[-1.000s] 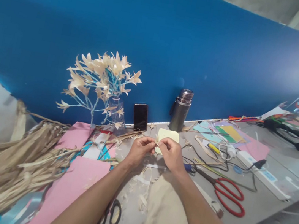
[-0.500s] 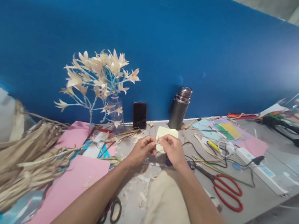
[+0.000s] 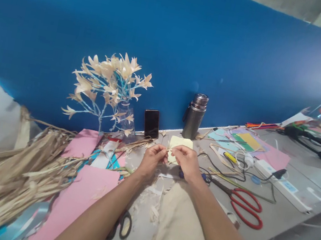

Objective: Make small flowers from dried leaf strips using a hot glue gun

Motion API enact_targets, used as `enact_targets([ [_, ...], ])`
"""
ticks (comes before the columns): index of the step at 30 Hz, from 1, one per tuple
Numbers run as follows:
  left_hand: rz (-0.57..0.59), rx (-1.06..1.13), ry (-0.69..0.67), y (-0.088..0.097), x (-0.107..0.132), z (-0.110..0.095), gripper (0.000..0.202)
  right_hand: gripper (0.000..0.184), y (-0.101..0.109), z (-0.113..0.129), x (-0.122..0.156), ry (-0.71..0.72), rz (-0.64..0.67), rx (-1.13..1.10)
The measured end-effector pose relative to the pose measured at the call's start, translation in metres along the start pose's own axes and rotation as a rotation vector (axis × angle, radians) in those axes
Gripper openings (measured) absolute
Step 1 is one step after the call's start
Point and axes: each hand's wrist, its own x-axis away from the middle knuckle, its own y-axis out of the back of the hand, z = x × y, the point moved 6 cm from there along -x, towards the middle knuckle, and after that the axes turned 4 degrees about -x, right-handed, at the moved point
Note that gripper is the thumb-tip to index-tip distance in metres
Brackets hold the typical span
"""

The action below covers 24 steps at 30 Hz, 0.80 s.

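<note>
My left hand (image 3: pixel 151 159) and my right hand (image 3: pixel 188 161) meet above the grey table (image 3: pixel 281 211), fingers pinched together on a small pale strip of dried leaf (image 3: pixel 169 151) held between them. Just behind the hands lies a pale yellow paper square (image 3: pixel 181 142). Below my wrists lies a beige cloth (image 3: pixel 181 231) with leaf scraps (image 3: pixel 154 201) around it. Black-handled scissors (image 3: pixel 121 227) lie under my left forearm.
A heap of dried leaves (image 3: pixel 13 177) lies at left on pink paper (image 3: pixel 82 193). A vase with a leaf-flower branch (image 3: pixel 110 86), a phone (image 3: pixel 151 123) and a steel flask (image 3: pixel 194 116) stand by the blue wall. Red scissors (image 3: pixel 245 205), cables and a power strip (image 3: pixel 284 185) lie right.
The hands have stayed together on the leaf strip, with only slight finger movement. The view has shifted a little.
</note>
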Motion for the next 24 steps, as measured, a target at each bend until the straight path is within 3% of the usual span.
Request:
enact_targets([
  [3, -0.068, 0.074, 0.018, 0.0030, -0.0008, 0.0023, 0.038, 0.020, 0.0037, -0.0011, -0.0006, 0.012, -0.072, -0.008],
  [10, 0.044, -0.012, -0.006, -0.0045, 0.0007, 0.0017, 0.032, 0.026, -0.0021, -0.0038, -0.0015, -0.008, 0.035, -0.057],
  [15, -0.050, 0.013, -0.007, 0.0001, 0.0007, 0.0014, 0.033, 0.021, 0.0035, -0.0037, 0.0001, 0.004, -0.083, -0.011],
  [20, -0.003, -0.013, -0.006, -0.0049, 0.0027, -0.0029, 0.033, 0.030, -0.0010, -0.0060, -0.0009, -0.009, -0.002, -0.046],
  [24, 0.014, -0.056, -0.019, -0.0062, 0.0038, -0.0037, 0.031, 0.024, -0.0006, -0.0019, 0.0002, 0.046, -0.016, 0.035],
])
